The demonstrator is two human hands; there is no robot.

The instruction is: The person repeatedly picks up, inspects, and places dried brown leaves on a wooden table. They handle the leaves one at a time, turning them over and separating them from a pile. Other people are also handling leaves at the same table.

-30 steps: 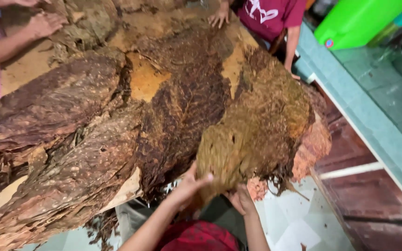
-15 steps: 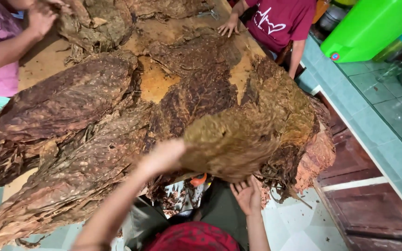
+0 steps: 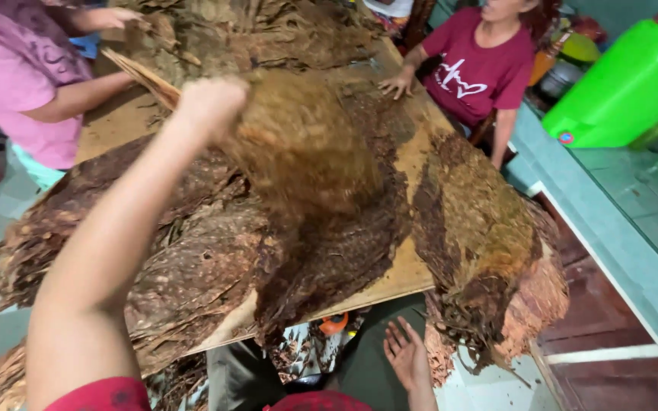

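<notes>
Since half a second ago the left hand [image 3: 211, 103] has swung up and away from the near edge of the table, carrying a big dried brown leaf [image 3: 306, 152] with it, so the leaf now hangs blurred in the air above the piles instead of lying at the front. The left arm is stretched long and straight from the lower left corner, forearm raised, fist clamped round the top end of the leaf with the knuckles up. The right hand [image 3: 407, 358] has stayed low below the table edge, palm up, fingers spread apart and holding nothing, just beside a drooping pile of leaves [image 3: 489, 251] on the right. More dark leaves lie heaped on the wooden table [image 3: 409, 274]. Across it a person in a maroon shirt [image 3: 477, 68] rests a hand flat on the board, and a person in a pink shirt [image 3: 17, 76] handles leaves at the far left. A green plastic container [image 3: 626, 84] stands on the counter at right.
</notes>
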